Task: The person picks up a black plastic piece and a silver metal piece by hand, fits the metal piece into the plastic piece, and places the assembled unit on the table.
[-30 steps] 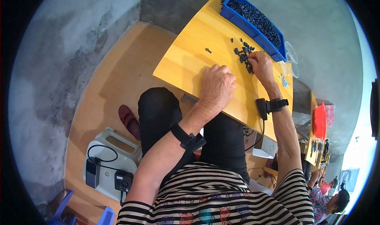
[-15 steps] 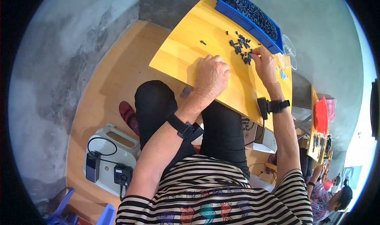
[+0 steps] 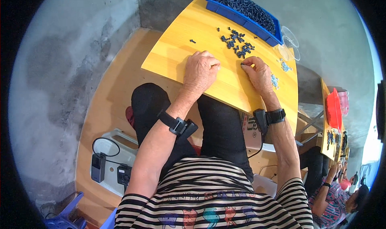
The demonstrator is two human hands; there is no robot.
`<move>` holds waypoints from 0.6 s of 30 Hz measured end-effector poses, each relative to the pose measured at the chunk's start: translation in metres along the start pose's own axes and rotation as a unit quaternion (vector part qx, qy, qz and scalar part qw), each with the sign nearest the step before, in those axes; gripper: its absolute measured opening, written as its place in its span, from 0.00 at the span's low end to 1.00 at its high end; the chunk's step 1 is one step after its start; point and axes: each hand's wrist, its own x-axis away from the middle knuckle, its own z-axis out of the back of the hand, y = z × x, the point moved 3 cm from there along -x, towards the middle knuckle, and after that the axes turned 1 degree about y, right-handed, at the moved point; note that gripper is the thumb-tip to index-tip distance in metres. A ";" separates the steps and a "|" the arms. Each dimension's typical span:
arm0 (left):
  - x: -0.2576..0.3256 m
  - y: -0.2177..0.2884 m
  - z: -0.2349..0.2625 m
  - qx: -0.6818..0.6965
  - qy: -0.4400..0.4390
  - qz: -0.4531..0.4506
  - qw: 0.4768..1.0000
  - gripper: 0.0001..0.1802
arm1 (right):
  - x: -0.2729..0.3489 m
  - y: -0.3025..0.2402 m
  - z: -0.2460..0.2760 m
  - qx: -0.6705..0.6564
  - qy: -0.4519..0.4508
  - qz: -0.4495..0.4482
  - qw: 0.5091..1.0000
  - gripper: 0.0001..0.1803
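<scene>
My left hand (image 3: 201, 71) rests near the front edge of the yellow table (image 3: 169, 48), its fingers curled closed; what they hold, if anything, is hidden. To the right, my right hand (image 3: 258, 74) pinches a small black part (image 3: 243, 64) between thumb and forefinger. Just beyond it lies a loose pile of small black parts (image 3: 237, 42). One lone black part (image 3: 192, 41) sits apart, beyond the left hand. Small silvery pieces (image 3: 275, 81) lie close beside my right hand, with another cluster (image 3: 286, 66) farther right.
A blue bin (image 3: 245, 15) full of black parts stands at the table's far edge. Clear plastic cups (image 3: 288, 44) are beside it. At right, a co-worker (image 3: 331, 197) sits at another table with a red basin (image 3: 333, 108). A white stool (image 3: 114, 178) holding devices stands lower left.
My right hand has drawn back from the pile toward me, with a black part in its fingertips. The left hand stays curled at the table's front. The whole view has shifted slightly.
</scene>
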 end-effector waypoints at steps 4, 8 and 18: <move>0.000 0.001 0.001 0.006 -0.002 0.009 1.000 0.04 | -0.002 0.013 0.001 -0.076 0.012 -0.081 0.994 0.07; 0.000 0.000 -0.001 0.005 -0.008 0.016 1.000 0.05 | -0.012 0.031 0.000 -0.109 0.063 -0.127 0.984 0.10; 0.000 -0.001 -0.002 -0.019 -0.016 0.013 1.000 0.05 | -0.032 0.024 -0.014 0.054 0.033 -0.073 0.995 0.09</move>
